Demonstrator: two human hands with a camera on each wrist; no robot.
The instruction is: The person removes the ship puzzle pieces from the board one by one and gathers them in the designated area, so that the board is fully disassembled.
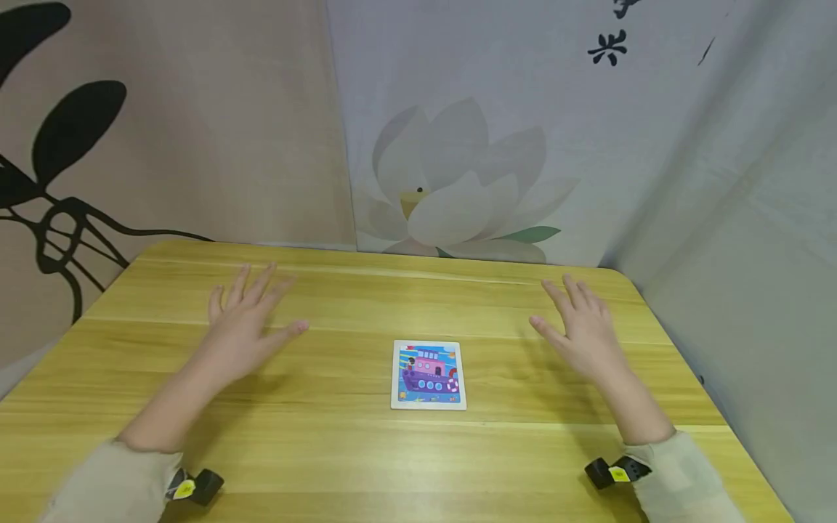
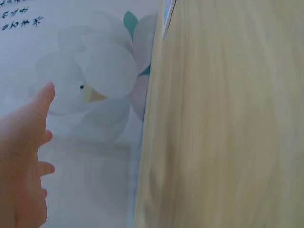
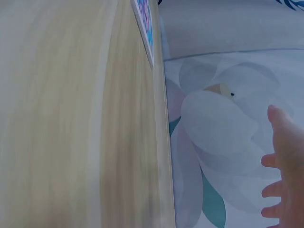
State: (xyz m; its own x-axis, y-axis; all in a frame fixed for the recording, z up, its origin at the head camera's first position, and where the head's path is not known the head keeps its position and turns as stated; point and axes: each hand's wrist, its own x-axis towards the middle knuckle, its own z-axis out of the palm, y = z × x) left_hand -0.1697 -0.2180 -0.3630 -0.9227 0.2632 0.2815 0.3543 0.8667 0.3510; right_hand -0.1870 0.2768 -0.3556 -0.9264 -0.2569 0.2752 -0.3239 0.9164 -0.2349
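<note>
A small square picture puzzle with a white border lies flat on the wooden table, showing a purple and pink boat on blue water. To its left my left hand hovers above the table, fingers spread and holding nothing. My right hand is raised on the other side, its fingers also spread and nothing in them. In the left wrist view the left thumb and fingertips show at the left edge, and a corner of the puzzle appears at the top. The right wrist view shows the puzzle's edge beyond the table's grain.
The yellow wooden table has rounded far corners. Behind it hangs a pale curtain printed with a lotus flower and dark leaves. Grey fabric runs along the right side. Each wrist wears a small black camera.
</note>
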